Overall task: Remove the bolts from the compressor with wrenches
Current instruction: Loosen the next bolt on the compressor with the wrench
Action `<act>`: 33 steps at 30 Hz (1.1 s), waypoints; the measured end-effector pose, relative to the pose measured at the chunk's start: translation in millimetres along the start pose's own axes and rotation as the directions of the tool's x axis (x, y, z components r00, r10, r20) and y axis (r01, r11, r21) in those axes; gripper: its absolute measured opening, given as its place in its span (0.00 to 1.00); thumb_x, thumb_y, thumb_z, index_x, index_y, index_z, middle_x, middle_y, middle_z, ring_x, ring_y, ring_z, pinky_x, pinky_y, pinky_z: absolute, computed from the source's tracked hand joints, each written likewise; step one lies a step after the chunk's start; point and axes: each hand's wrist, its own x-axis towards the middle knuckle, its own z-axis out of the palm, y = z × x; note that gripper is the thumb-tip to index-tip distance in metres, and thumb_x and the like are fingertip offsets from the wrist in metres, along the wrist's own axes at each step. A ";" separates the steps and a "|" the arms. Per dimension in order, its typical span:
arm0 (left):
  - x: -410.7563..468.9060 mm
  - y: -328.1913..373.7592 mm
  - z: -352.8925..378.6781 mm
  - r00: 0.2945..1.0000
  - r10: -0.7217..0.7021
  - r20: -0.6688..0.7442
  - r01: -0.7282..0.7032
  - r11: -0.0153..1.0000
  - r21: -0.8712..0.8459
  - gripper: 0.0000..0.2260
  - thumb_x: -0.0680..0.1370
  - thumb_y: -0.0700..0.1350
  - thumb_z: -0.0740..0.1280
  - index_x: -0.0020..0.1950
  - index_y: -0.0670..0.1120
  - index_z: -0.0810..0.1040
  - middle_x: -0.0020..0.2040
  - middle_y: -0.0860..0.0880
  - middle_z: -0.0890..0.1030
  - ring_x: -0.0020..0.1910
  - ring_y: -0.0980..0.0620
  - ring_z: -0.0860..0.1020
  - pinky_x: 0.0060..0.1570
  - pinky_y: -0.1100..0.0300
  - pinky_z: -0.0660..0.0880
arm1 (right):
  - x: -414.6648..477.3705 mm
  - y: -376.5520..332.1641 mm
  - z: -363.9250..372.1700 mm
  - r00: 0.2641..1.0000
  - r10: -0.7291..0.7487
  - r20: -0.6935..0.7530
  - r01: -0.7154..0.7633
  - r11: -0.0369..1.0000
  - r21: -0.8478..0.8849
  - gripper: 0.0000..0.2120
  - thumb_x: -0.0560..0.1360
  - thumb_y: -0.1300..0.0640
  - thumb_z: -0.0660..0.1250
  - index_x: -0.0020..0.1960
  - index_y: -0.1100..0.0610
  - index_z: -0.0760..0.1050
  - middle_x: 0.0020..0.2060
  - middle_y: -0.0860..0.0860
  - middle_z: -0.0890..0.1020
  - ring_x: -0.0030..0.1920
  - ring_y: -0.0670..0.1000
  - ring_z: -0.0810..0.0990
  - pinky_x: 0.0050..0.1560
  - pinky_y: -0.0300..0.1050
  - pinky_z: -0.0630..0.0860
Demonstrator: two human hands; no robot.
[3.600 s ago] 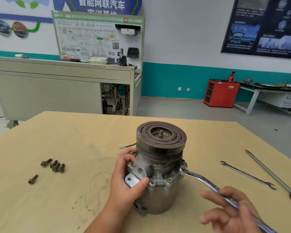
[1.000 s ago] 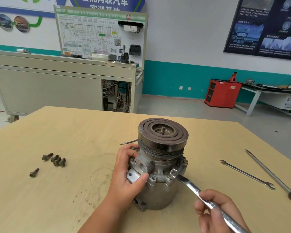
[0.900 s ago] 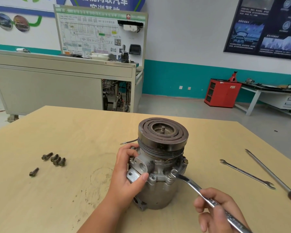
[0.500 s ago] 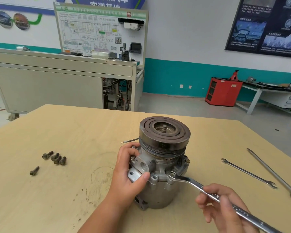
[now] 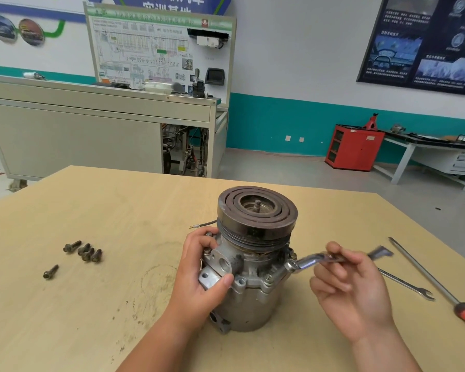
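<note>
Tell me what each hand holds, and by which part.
The left hand grips the compressor by its upper housing. The right hand pinches the wrench at mid-shank, its ring end against the compressor.

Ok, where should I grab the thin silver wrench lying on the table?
Pinch the thin silver wrench from above, on the bare shank near its forked end: it lies flat on the tan wooden table, and its other end is hidden behind the right hand.

Wrench (image 5: pixel 310 261) tip blurred, perhaps open-ended
</note>
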 end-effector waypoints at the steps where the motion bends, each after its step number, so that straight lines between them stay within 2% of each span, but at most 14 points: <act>1: 0.1 -0.1 0.1 1.000 0.002 -0.001 -0.002 1.000 -0.002 0.20 0.67 0.54 0.66 0.52 0.43 0.70 0.61 0.47 0.72 0.63 0.45 0.72 0.58 0.56 0.70 | -8.4 3.5 -3.8 0.993 0.020 0.120 -0.029 0.997 0.074 0.10 0.70 0.58 0.64 0.42 0.65 0.79 0.27 0.55 0.75 0.25 0.46 0.64 0.27 0.41 0.68; 2: 0.4 0.0 0.4 1.000 0.006 -0.002 -0.006 1.000 -0.003 0.20 0.67 0.54 0.66 0.52 0.43 0.70 0.61 0.48 0.72 0.63 0.46 0.72 0.58 0.59 0.70 | -16.5 8.6 -5.9 0.993 -0.026 0.115 0.019 0.998 0.063 0.14 0.77 0.60 0.56 0.51 0.68 0.76 0.36 0.63 0.78 0.31 0.50 0.66 0.35 0.46 0.68; 3: 0.3 0.0 0.5 1.000 0.010 -0.003 -0.010 1.000 -0.003 0.19 0.67 0.53 0.66 0.52 0.44 0.70 0.61 0.48 0.72 0.63 0.48 0.72 0.58 0.61 0.69 | -28.2 3.5 -8.2 0.993 -0.112 -0.033 0.110 0.993 -0.043 0.18 0.81 0.61 0.47 0.58 0.70 0.71 0.45 0.68 0.77 0.37 0.53 0.67 0.39 0.50 0.64; 5: 0.2 0.2 0.8 1.000 0.008 -0.005 -0.008 1.000 -0.002 0.19 0.67 0.53 0.66 0.52 0.43 0.70 0.61 0.48 0.72 0.63 0.47 0.72 0.58 0.61 0.69 | -51.9 7.8 -2.4 0.971 -0.202 -0.130 0.185 0.974 -0.128 0.17 0.83 0.58 0.49 0.61 0.69 0.69 0.52 0.71 0.75 0.43 0.60 0.75 0.40 0.51 0.61; 6: 0.4 0.4 0.8 1.000 0.002 -0.005 -0.002 1.000 -0.002 0.20 0.67 0.53 0.66 0.52 0.43 0.70 0.61 0.48 0.72 0.63 0.47 0.72 0.58 0.60 0.70 | -57.2 10.8 0.6 0.950 -0.306 -0.071 0.271 0.913 -0.303 0.16 0.79 0.51 0.60 0.56 0.63 0.75 0.48 0.68 0.78 0.39 0.61 0.80 0.35 0.46 0.65; 7: 0.1 0.5 0.8 1.000 -0.003 -0.005 0.003 1.000 -0.003 0.20 0.67 0.54 0.66 0.52 0.43 0.70 0.61 0.49 0.72 0.63 0.46 0.72 0.58 0.59 0.70 | -60.8 23.3 0.9 0.961 -0.229 0.158 0.266 0.923 -0.278 0.18 0.70 0.41 0.71 0.48 0.56 0.80 0.42 0.63 0.82 0.31 0.57 0.81 0.28 0.37 0.66; 8: -0.1 0.6 0.9 1.000 -0.006 -0.005 0.006 1.000 -0.009 0.19 0.67 0.54 0.66 0.52 0.43 0.70 0.61 0.50 0.72 0.63 0.46 0.72 0.58 0.59 0.70 | -68.6 26.2 5.7 0.971 -0.172 0.168 0.218 0.921 -0.321 0.22 0.57 0.34 0.76 0.40 0.51 0.81 0.36 0.59 0.83 0.24 0.54 0.79 0.24 0.30 0.64; 9: -0.4 0.6 0.9 1.000 -0.007 -0.005 0.007 1.000 -0.020 0.19 0.67 0.53 0.66 0.52 0.44 0.70 0.61 0.52 0.72 0.63 0.47 0.72 0.58 0.60 0.70 | -72.0 30.1 15.4 0.974 -0.219 0.061 0.222 0.859 -0.461 0.25 0.49 0.31 0.77 0.35 0.48 0.80 0.33 0.58 0.83 0.20 0.53 0.77 0.22 0.26 0.63; 12: -1.3 0.2 0.6 1.000 -0.009 -0.007 0.009 0.999 -0.032 0.19 0.67 0.54 0.66 0.52 0.44 0.70 0.61 0.55 0.72 0.64 0.49 0.72 0.58 0.61 0.70 | -77.1 39.1 28.9 0.969 -0.237 -0.074 0.157 0.816 -0.557 0.29 0.39 0.28 0.75 0.29 0.48 0.78 0.33 0.59 0.83 0.18 0.54 0.75 0.19 0.26 0.60; 19: -0.6 2.0 1.3 1.000 -0.005 -0.007 0.005 0.999 -0.043 0.20 0.67 0.53 0.67 0.52 0.44 0.70 0.61 0.51 0.72 0.64 0.53 0.71 0.58 0.64 0.69 | -82.0 48.1 50.6 0.946 -0.323 -0.036 0.211 0.696 -0.687 0.20 0.50 0.29 0.69 0.31 0.43 0.78 0.36 0.58 0.85 0.19 0.56 0.78 0.17 0.28 0.64; 21: -0.8 2.3 1.2 1.000 -0.002 -0.007 0.001 0.999 -0.052 0.20 0.67 0.53 0.67 0.52 0.44 0.70 0.61 0.53 0.72 0.64 0.50 0.72 0.58 0.63 0.69 | -84.1 48.0 48.8 0.965 -0.261 -0.014 0.177 0.691 -0.701 0.35 0.46 0.27 0.71 0.43 0.50 0.77 0.37 0.56 0.86 0.21 0.58 0.79 0.19 0.28 0.66; 23: -0.9 1.7 1.0 1.000 0.000 -0.004 0.000 0.999 -0.054 0.20 0.67 0.54 0.67 0.53 0.44 0.70 0.61 0.54 0.72 0.63 0.47 0.72 0.58 0.61 0.70 | -87.5 46.5 46.5 0.976 -0.214 -0.047 0.125 0.719 -0.683 0.51 0.39 0.25 0.72 0.46 0.64 0.70 0.38 0.55 0.86 0.22 0.60 0.80 0.19 0.28 0.67; 29: -0.6 3.6 0.2 1.000 0.017 -0.004 -0.017 0.999 -0.037 0.18 0.67 0.54 0.66 0.52 0.47 0.70 0.61 0.55 0.72 0.64 0.47 0.72 0.58 0.59 0.70 | -87.5 39.1 41.8 0.982 -0.125 -0.143 0.018 0.811 -0.585 0.54 0.30 0.33 0.77 0.45 0.66 0.67 0.40 0.59 0.85 0.26 0.68 0.80 0.17 0.33 0.68; 33: 1.6 10.0 0.9 0.978 0.161 -0.130 -0.143 0.980 0.139 0.18 0.65 0.52 0.67 0.52 0.54 0.67 0.64 0.46 0.66 0.70 0.45 0.64 0.67 0.52 0.64 | -80.3 37.7 43.3 0.973 -0.209 -0.097 0.082 0.707 -0.702 0.48 0.41 0.28 0.74 0.47 0.61 0.71 0.37 0.58 0.85 0.24 0.60 0.81 0.18 0.31 0.67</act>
